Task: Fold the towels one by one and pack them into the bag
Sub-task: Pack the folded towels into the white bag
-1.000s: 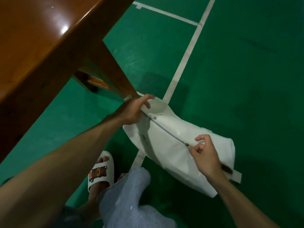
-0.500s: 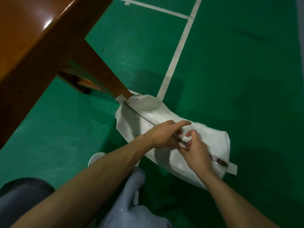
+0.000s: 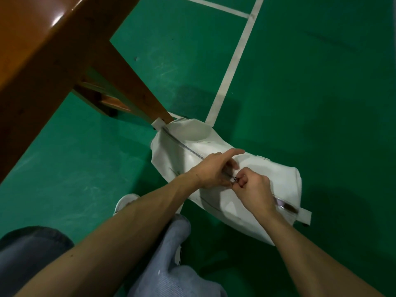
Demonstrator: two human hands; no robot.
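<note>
White bag point(image 3: 216, 144) lies on the green floor point(image 3: 310, 86) by the table leg point(image 3: 132, 91); right hand point(image 3: 256, 188) pinches the zip pull point(image 3: 235, 179), left hand point(image 3: 215, 171) pinches the cloth beside it; keep that cloth taut and draw straight along the teeth.

Green sports floor point(image 3: 310, 103) marked with white lines point(image 3: 236, 54). Resting directly on it: a white zippered bag point(image 3: 192, 142), one end against a wooden table leg point(image 3: 132, 91), and a white slipper point(image 3: 126, 200).
</note>
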